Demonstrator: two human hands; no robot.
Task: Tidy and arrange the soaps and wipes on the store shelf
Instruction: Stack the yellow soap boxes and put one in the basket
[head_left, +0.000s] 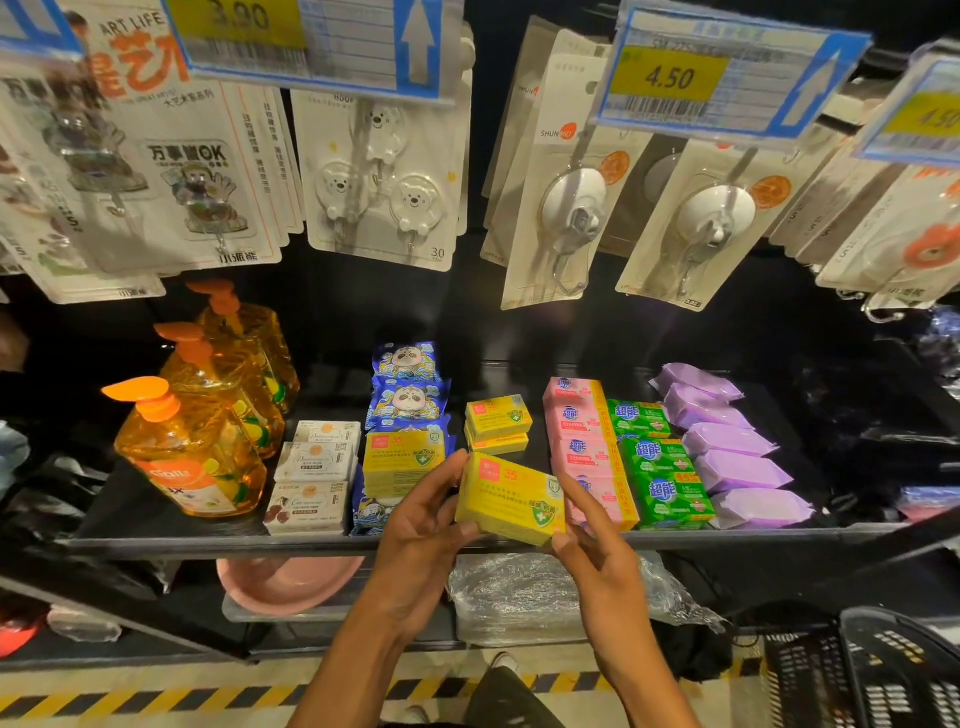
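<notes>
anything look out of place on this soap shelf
Yes. A stack of yellow soaps sits on top of the blue wipes row, not with the yellow pile in the next lane to the right. The left hand and right hand hold another yellow box tilted.

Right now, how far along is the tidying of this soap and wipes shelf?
Looks done: the pink soaps, green soaps and purple wipes sit in neat rows. In hand: the left hand and right hand hold one yellow soap box at the shelf front. Left: a yellow pile lies on the blue wipes, apart from the rear yellow stack, with bare shelf before it.
</notes>
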